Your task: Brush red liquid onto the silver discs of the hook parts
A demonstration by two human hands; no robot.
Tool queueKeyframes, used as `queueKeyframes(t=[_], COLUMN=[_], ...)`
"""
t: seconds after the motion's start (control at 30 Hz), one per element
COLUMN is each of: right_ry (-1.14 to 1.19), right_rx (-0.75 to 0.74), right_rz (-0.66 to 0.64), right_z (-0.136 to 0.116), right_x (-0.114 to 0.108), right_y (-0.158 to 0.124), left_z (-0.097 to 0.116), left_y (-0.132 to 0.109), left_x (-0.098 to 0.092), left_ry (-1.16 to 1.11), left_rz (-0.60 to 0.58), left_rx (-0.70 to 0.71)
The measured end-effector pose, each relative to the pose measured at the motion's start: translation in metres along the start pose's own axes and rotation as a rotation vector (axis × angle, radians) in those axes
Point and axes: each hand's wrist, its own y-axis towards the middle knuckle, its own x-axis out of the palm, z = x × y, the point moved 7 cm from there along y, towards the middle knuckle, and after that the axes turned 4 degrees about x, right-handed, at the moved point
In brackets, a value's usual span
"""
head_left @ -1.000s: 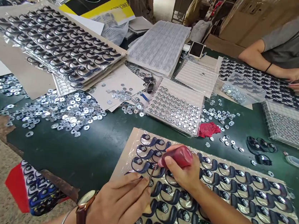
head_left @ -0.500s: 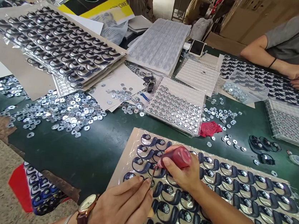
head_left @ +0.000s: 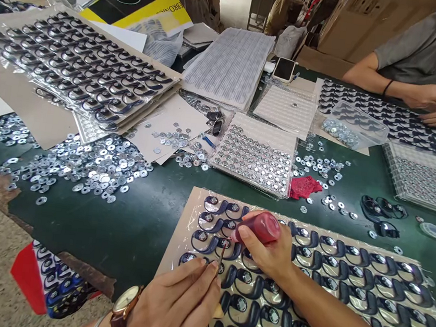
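Observation:
My right hand (head_left: 271, 251) is closed round a small red squeeze bottle (head_left: 260, 227), tilted so its nozzle points down and left. My left hand (head_left: 182, 298), with a watch on the wrist, pinches a thin pointed metal tool (head_left: 223, 251); a pale, wood-coloured piece, perhaps its handle, shows beneath the fingers. The tool's tip and the nozzle meet near the metal centre of one dark curved piece (head_left: 234, 250). That piece sits in a row on a film-covered cardboard sheet (head_left: 178, 232) bearing several rows of like pieces with shiny centres.
Loose metal washers (head_left: 99, 166) lie heaped at the left. Behind them rests a stack of filled sheets (head_left: 75, 63). A tray of round metal parts (head_left: 254, 152) and a red cloth (head_left: 305, 187) lie beyond my sheet. Across the table, a co-worker's hands (head_left: 433, 101) are over another sheet.
The view has shifted slightly. My hands keep nearly the same places, bottle and tool at the same piece. The co-worker's near hand has lifted a little.

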Motion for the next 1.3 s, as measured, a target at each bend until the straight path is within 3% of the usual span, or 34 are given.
queueKeyframes(t=[0.53, 0.83, 1.07, 1.3], right_ry=[0.025, -0.115, -0.113, -0.049], right_rx=[0.044, 0.017, 0.021, 0.044], right_rz=[-0.016, 0.009, -0.011, -0.029], right_z=[0.005, -0.005, -0.009, 0.000], right_x=[0.001, -0.005, -0.005, -0.003], right_y=[0.000, 0.006, 0.006, 0.003], left_z=[-0.001, -0.011, -0.016, -0.026], left_y=[-0.003, -0.010, -0.005, -0.002], left_x=[0.002, 0.005, 0.001, -0.001], left_ry=[-0.045, -0.165, -0.181, -0.257], left_rz=[0.011, -0.006, 0.063, 0.067], left_rx=[-0.008, -0.025, -0.146, -0.182])
